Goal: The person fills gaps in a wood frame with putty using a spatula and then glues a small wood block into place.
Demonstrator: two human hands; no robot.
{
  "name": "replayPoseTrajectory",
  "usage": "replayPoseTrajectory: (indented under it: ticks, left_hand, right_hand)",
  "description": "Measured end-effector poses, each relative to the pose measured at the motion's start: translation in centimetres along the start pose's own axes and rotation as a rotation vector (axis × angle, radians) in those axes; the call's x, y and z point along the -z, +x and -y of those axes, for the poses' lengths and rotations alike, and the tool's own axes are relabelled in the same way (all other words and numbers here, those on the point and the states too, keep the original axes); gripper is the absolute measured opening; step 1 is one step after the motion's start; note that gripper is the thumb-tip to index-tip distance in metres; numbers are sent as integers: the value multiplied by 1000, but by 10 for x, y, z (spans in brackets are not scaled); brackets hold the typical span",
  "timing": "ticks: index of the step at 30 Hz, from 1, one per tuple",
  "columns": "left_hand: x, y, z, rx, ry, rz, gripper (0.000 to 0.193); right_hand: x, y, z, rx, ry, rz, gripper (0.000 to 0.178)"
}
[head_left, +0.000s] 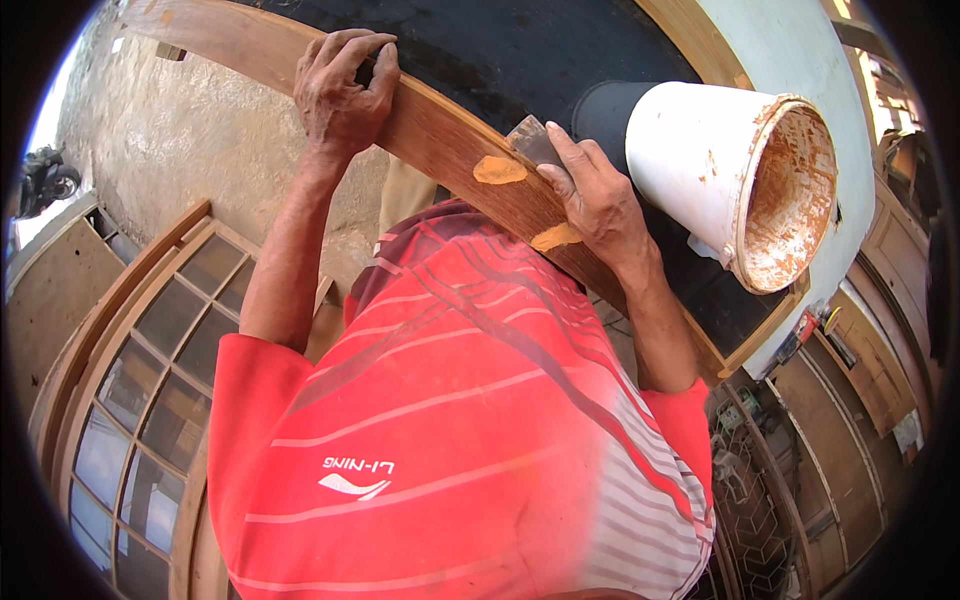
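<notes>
Scraper [535,142], at one o'clock, in closed pinch of right hand [603,203]; at eleven, left hand [343,95] half-curled over board [440,143], grip unclear; at two, bucket [690,155].

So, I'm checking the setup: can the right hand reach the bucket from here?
Probably yes: the bucket sits close to the right hand, and nothing visible stands between them, though that hand holds a scraper.

The bucket [690,165] sits right of the scraper [533,143].

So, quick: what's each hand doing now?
Left hand: fingers bent on the wooden board; grip cannot be told.
Right hand: closed, holding a flat scraper.
</notes>
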State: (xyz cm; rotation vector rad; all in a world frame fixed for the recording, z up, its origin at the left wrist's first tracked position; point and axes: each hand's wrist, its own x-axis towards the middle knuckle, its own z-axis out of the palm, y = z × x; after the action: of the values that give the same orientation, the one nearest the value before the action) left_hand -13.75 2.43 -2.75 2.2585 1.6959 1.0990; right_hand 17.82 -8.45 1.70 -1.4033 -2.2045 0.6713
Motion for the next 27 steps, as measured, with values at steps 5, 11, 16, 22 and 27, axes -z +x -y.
replayPoseTrajectory:
  ticks: [5,11,16,22,27]
  left_hand:
    - [-1,0,0,2,-17,-16,14]
    - [0,-2,1,12,-8,-18,14]
    - [0,-1,0,14,-19,-21,13]
    - [0,-1,0,23,-14,-10,13]
    - [2,-1,0,14,-19,-12,14]
  right_hand:
    - [9,-11,2,-77,-88,27,48]
    - [8,-8,3,-87,-120,64,49]
    - [6,-9,0,-75,-131,76,49]
    - [5,-10,2,-77,-137,65,50]
    - [5,-10,1,-88,-46,14,49]
